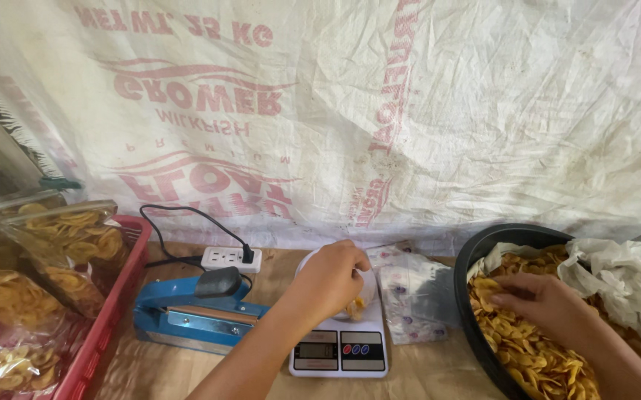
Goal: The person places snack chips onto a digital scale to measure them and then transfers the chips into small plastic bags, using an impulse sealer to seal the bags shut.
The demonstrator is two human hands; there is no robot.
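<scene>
hands portioning chips at a scale

the left hand [329, 278] pinches a clear bag [356, 302] of yellow chips upright on the white kitchen scale [339, 348], mouth up so nothing spills. the right hand [539, 302] lies spread, palm down, in the black basin [471, 296] of chips [535, 355] beside it, within easy reach.

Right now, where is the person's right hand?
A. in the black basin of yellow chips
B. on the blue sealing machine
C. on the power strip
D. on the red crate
A: the right hand lies among the yellow chips inside the black basin, while the left hand is over the white scale.
</scene>
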